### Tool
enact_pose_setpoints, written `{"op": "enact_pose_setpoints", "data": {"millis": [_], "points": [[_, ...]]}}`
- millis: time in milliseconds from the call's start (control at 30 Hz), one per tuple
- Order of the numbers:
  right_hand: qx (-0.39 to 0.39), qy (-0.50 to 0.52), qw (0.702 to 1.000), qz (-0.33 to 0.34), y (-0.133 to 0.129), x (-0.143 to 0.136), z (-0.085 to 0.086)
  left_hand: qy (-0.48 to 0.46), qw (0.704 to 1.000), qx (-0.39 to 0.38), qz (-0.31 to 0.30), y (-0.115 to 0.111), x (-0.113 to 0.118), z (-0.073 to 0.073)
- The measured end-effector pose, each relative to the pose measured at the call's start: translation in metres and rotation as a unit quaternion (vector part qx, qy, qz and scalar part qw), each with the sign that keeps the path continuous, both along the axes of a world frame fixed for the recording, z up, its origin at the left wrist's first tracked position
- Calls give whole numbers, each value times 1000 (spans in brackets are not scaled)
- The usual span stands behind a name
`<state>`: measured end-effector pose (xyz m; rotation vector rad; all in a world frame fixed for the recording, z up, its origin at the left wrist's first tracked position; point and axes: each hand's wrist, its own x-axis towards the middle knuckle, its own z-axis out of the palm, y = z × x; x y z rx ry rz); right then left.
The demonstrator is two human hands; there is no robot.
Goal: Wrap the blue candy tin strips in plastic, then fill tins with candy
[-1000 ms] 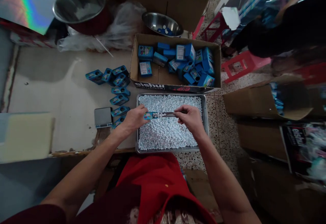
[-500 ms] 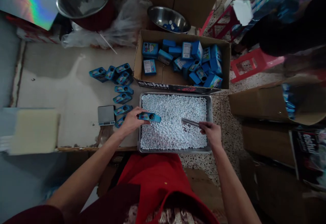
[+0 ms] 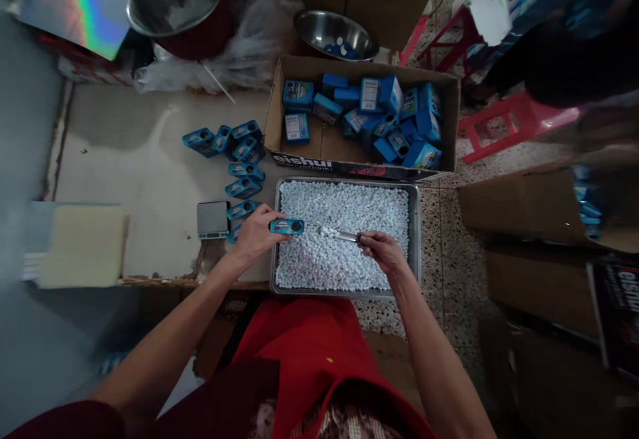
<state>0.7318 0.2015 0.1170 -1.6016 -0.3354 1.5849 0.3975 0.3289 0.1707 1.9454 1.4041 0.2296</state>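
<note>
A small blue box (image 3: 287, 227) is gripped in my left hand (image 3: 255, 234), above the left part of a metal tray (image 3: 417, 253). The tray is filled with small white pellets (image 3: 344, 269). My right hand (image 3: 382, 250) is closed on the handle of a metal scoop (image 3: 348, 236). Some white pellets lie on the scoop's tip, which points left toward the box. Several similar blue boxes (image 3: 243, 188) stand on the table left of the tray. Beside them sits a small digital scale (image 3: 213, 218), close to my left wrist.
Behind the tray, a cardboard carton (image 3: 299, 156) holds many blue boxes. Farther back are a metal bowl (image 3: 367, 45) with blue and white caps and a large steel pot (image 3: 174, 26). A pink stool (image 3: 519, 126) and more cartons (image 3: 524, 206) stand on the right.
My right hand has moved left with the scoop, which now carries pellets near the box. The box's top flap no longer shows to its right. The whole view has shifted slightly.
</note>
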Motion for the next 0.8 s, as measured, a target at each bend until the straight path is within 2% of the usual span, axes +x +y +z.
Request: {"op": "enact_pose_setpoints", "data": {"millis": [167,267,333,433,467,500,567,667,700,800], "points": [[56,-13,997,60,37,-25,44,38,998,41,-3,-11,8,3],[120,-134,976,123,50,-52,82,42,997,58,3,-21,8,3],[188,-266,927,185,51,-76,111,35,997,65,13,-29,6,4],[298,-407,818,275,43,-102,148,21,995,81,49,-44,-2,5],[320,-420,800,285,37,-103,155,18,994,88,69,-50,-7,5],[328,-422,798,278,31,-98,156,18,990,98,95,-57,-15,4],[293,-408,836,220,14,-71,143,28,980,122,155,-74,-35,-1],[115,-354,922,105,-21,-3,94,77,957,153,233,-99,-76,-21],[46,-327,940,82,-36,21,75,97,952,149,248,-106,-89,-32],[-29,-325,944,45,-84,79,32,128,948,115,269,-110,-115,-65]]}}
